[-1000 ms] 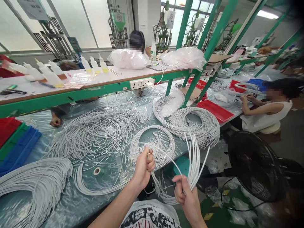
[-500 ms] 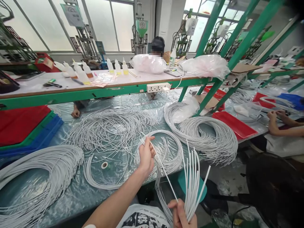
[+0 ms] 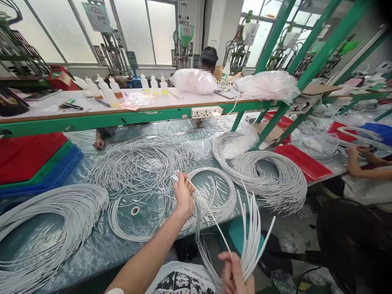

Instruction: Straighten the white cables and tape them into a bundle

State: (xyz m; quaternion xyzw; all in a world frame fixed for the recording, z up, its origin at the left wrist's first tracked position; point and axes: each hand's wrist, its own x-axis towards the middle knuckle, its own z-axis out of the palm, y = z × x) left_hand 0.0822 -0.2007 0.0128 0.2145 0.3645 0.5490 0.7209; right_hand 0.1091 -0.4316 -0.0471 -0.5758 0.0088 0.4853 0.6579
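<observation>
Left hand (image 3: 183, 196): fingers closed in a pinch on one end of a single white cable (image 3: 213, 222), above the plastic-covered table (image 3: 92, 253). Right hand (image 3: 235, 275): closed around a cable bundle (image 3: 251, 232) that fans upward, just off the table edge.

Plastic-covered table (image 3: 101, 249); white cable coils (image 3: 269, 175); tape roll (image 3: 135, 211).

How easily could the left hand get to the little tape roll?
Probably yes, easily: the tape roll lies just beside the left hand, with only loose cables lying flat between, though it pinches a cable.
</observation>
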